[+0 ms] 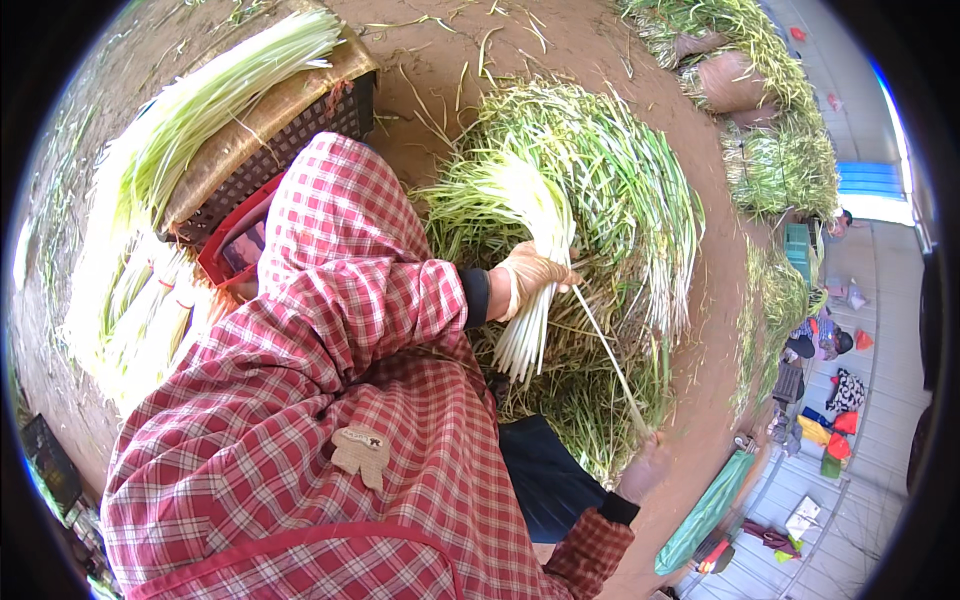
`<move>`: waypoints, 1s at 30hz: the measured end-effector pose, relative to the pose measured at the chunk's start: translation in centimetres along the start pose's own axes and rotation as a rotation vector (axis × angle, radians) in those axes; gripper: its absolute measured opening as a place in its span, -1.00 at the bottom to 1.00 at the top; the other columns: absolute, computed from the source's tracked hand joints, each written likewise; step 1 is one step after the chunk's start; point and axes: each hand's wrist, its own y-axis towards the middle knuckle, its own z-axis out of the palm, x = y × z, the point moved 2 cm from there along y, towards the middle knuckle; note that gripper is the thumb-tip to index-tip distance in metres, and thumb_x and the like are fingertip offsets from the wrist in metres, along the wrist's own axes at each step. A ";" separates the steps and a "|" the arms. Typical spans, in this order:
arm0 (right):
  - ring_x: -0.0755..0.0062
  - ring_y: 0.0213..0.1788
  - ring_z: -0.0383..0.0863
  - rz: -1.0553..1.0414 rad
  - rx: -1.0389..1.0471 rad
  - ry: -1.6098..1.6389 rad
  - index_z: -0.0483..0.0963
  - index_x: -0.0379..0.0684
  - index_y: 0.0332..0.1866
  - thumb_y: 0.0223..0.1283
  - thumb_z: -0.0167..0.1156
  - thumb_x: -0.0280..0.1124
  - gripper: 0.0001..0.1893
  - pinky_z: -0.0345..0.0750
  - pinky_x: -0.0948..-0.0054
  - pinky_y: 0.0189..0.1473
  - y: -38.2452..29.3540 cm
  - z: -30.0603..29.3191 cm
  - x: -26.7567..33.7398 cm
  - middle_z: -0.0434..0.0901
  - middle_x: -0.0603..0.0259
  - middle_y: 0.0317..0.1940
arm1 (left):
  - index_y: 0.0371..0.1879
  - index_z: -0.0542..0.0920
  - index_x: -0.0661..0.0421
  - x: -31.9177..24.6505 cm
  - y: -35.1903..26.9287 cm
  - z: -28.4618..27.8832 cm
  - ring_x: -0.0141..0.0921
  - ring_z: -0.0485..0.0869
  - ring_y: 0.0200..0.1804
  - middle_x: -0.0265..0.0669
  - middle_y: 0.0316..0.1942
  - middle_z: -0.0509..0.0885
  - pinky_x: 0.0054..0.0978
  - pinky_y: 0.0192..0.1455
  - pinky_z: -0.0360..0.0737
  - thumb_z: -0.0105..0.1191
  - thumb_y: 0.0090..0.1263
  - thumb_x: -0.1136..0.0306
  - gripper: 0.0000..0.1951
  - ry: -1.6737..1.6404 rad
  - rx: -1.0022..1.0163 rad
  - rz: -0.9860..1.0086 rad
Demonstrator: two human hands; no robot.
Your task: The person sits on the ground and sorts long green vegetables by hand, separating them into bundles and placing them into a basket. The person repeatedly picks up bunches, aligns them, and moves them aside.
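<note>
My left hand [529, 276], in a thin pale glove, grips a bunch of white-stemmed leafy greens [551, 225] around the stems. The white ends fan out below the fist, and the yellow-green leaves bend away above it. A single long pale stalk [609, 349] stretches from beside this bunch to my right hand [645, 465], which is blurred and seems to pinch its far end. Beneath both hands lies a large heap of uncleaned greens [600, 172], with green leaves and white stems showing.
A black plastic crate [300, 127] with a board-like top [247, 142] bears trimmed pale greens [232, 97]. Tied bunches [150, 300] lie beside a red bag [232, 232]. Stacked bundles [780, 165] stand across the earth floor [697, 300]. Another person [821, 337] sits farther off.
</note>
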 end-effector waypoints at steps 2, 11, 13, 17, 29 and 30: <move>0.35 -0.38 0.58 0.129 -0.125 0.108 0.51 -0.30 -0.21 0.39 0.11 -0.40 -0.84 0.56 0.34 -0.25 -0.7 -3.0 -3.3 0.64 0.14 -0.38 | 0.02 0.54 0.31 -0.6 0.3 -0.2 -0.49 0.63 -0.43 -0.21 -0.35 0.70 -0.62 -0.35 0.59 0.27 0.19 0.69 -0.62 -0.032 -0.018 0.069; -0.04 -0.06 0.67 0.101 0.350 -0.837 0.54 -0.29 0.12 0.23 0.20 0.04 -0.42 0.57 0.13 0.01 4.4 -3.8 -4.6 0.62 -0.21 -0.02 | 0.02 0.55 0.30 0.2 0.1 -0.8 -0.49 0.57 -0.51 -0.24 -0.44 0.67 -0.57 -0.41 0.54 0.25 0.19 0.66 -0.62 0.163 -0.082 0.016; 0.50 -0.17 0.67 0.250 0.343 0.325 0.62 -0.23 0.04 0.36 0.18 -0.34 -0.73 0.65 0.52 -0.17 8.7 4.3 2.2 0.70 0.16 -0.15 | -0.03 0.58 0.31 1.3 -0.2 -1.0 -0.49 0.57 -0.50 -0.26 -0.46 0.65 -0.55 -0.42 0.51 0.26 0.14 0.68 -0.63 0.217 -0.072 -0.005; 0.65 -0.46 0.60 0.045 0.554 0.612 0.60 -0.23 0.09 0.28 0.28 -0.39 -0.69 0.57 0.69 -0.44 15.1 17.1 17.9 0.71 0.18 -0.08 | -0.09 0.57 0.31 3.9 -0.2 -2.1 -0.45 0.58 -0.50 -0.25 -0.45 0.64 -0.53 -0.45 0.51 0.24 0.09 0.73 -0.65 0.301 -0.095 -0.049; 0.72 -0.54 0.51 0.047 1.082 0.308 0.67 -0.30 -0.11 0.27 0.19 -0.46 -0.80 0.40 0.70 -0.53 19.4 29.6 24.0 0.75 0.27 -0.34 | 0.02 0.55 0.32 5.4 0.9 -3.3 -0.47 0.55 -0.44 -0.27 -0.43 0.63 -0.46 -0.43 0.50 0.34 0.10 0.52 -0.54 0.814 -0.140 -0.214; 0.74 -0.58 0.47 0.080 1.087 0.341 0.66 -0.31 -0.12 0.28 0.18 -0.46 -0.81 0.35 0.70 -0.56 19.4 29.5 23.9 0.74 0.27 -0.37 | 0.00 0.55 0.32 5.3 0.9 -3.3 -0.47 0.56 -0.45 -0.26 -0.43 0.63 -0.46 -0.43 0.51 0.33 0.11 0.53 -0.56 0.761 -0.144 -0.189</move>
